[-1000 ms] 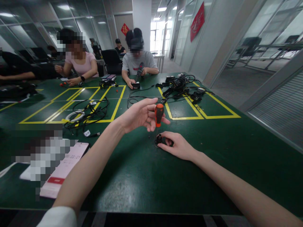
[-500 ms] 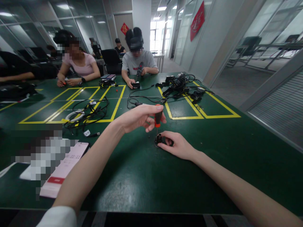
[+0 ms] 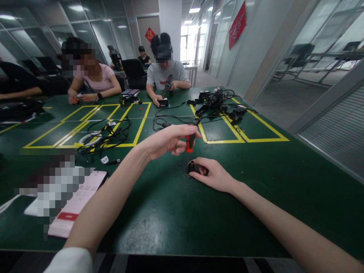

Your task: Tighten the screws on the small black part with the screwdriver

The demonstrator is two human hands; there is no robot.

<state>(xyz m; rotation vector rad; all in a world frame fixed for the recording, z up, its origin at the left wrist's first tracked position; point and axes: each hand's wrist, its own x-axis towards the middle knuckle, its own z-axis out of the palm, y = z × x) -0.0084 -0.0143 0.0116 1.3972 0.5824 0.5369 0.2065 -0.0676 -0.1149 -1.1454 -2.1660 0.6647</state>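
Red-and-black screwdriver (image 3: 190,145) near view centre, left hand (image 3: 168,140) clasping its top; right hand (image 3: 212,174) pinches black round fitting (image 3: 190,167) at 6 o'clock below. Advisable: tool upright, fitting pinned firmly.

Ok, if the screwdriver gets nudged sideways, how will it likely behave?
The screwdriver would probably tip easily if unsupported, since its thick handle sits above a thin shaft. The shaft looks straight and stiff, so I'd expect it to swing as one piece. The left hand at the handle may limit that.
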